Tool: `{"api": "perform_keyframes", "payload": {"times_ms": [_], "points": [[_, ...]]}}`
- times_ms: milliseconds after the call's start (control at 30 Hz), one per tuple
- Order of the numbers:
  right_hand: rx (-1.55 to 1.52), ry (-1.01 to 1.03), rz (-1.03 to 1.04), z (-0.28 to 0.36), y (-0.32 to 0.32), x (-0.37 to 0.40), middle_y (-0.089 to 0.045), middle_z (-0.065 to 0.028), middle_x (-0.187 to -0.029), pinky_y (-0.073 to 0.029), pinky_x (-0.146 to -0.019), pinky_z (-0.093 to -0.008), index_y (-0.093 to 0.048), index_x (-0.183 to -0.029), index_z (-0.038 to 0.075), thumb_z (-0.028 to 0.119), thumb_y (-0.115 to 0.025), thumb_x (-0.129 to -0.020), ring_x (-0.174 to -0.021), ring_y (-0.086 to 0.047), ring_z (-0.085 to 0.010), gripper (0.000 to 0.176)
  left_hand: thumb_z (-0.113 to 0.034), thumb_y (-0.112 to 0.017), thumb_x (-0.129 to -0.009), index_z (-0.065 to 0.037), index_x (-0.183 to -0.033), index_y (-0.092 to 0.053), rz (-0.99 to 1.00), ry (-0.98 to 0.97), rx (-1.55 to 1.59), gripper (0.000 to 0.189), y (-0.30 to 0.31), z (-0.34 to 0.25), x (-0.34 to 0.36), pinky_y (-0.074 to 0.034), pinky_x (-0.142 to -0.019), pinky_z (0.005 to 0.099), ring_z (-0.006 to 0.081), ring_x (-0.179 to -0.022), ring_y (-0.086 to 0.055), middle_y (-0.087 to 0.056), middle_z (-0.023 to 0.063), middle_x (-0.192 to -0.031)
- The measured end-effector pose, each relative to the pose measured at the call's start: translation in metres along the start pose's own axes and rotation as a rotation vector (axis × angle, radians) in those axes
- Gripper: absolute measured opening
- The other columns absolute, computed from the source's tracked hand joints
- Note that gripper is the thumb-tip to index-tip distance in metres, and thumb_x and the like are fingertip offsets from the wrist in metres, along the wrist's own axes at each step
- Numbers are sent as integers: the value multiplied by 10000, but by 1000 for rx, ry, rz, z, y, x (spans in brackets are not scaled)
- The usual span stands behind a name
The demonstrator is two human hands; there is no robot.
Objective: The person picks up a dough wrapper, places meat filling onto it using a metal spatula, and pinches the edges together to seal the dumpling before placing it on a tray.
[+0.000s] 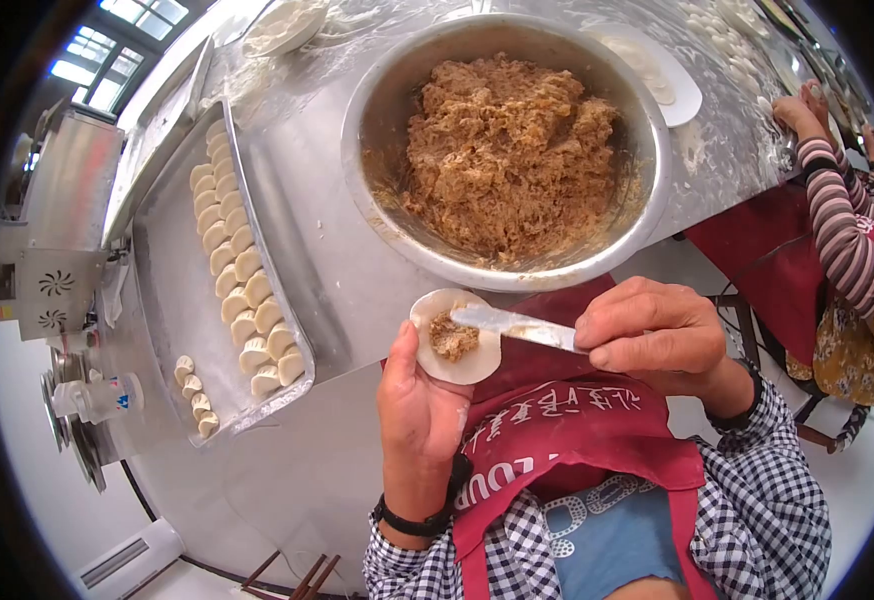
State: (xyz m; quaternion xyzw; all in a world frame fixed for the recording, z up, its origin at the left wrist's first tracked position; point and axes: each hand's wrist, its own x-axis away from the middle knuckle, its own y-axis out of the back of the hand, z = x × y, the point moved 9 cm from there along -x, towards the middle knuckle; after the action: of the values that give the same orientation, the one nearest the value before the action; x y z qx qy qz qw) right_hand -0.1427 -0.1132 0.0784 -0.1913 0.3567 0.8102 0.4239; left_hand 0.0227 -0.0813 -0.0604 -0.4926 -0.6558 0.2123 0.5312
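Observation:
A round dumpling wrapper (pixel 477 364) lies on the fingers of my left hand (pixel 419 412), held at its edge by the thumb. A small lump of brown filling (pixel 447 342) sits in its middle. My right hand (pixel 657 330) is closed round the end of a flat metal spatula (pixel 532 328), whose smeared tip touches the filling. Just beyond both hands stands a wide metal bowl (pixel 359 165) with a large mound of minced filling (pixel 512 150) in it.
Left of the bowl, a metal tray (pixel 179 300) carries rows of folded dumplings (pixel 245 262) and several smaller ones (pixel 200 400). A white plate (pixel 685 88) and floury dough pieces (pixel 727 40) lie behind. At right, a co-worker's hand (pixel 799 115) is over the table.

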Motion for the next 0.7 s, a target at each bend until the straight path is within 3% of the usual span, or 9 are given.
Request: {"api": "perform_keyframes", "payload": {"times_ms": [333,400,433,500,700], "points": [[84,97,118,10,-17,9,-637,-138,-854,-527,-646,-316,-625,-816,-23,18,-654,-707,-764,-629,-256,120,-257,-328,-963,35,-1233,-377,-3,-45,-24,401,1,0,1,-377,-993,455,308,-1173,-450,-456,212,-1249],[-146,-69,-16,-3,6,6,-641,-148,-859,-524,-648,-307,-629,-849,-14,10,-633,-752,-769,-634,-247,100,-257,-330,-962,33,-1233,-378,-69,-68,-8,400,5,-1,0,-378,-991,460,311,-1172,-451,-455,212,-1250],[-137,-71,-18,-4,11,5,-641,-148,-859,-524,-648,-307,-629,-849,-14,10,-633,-752,-769,-634,-247,100,-257,-330,-962,33,-1233,-378,-62,-62,-8,400,5,-1,0,-378,-991,460,311,-1172,-451,-455,212,-1250],[-215,-234,-224,-25,38,7,-645,-155,-865,-518,-651,-297,-630,-887,-5,-2,-618,-779,-778,-639,-234,109,-251,-331,-960,33,-1228,-386,-82,-54,53,394,8,-1,-1,-382,-987,460,312,-1168,-454,-456,209,-1251],[-28,-280,-118,-52,44,-5,-645,-134,-877,-504,-697,-288,-624,-893,-17,-55,-626,-750,-831,-633,-224,147,-251,-333,-959,27,-1219,-405,-95,-30,54,388,11,1,-3,-384,-982,456,311,-1164,-458,-461,200,-1249]]}}
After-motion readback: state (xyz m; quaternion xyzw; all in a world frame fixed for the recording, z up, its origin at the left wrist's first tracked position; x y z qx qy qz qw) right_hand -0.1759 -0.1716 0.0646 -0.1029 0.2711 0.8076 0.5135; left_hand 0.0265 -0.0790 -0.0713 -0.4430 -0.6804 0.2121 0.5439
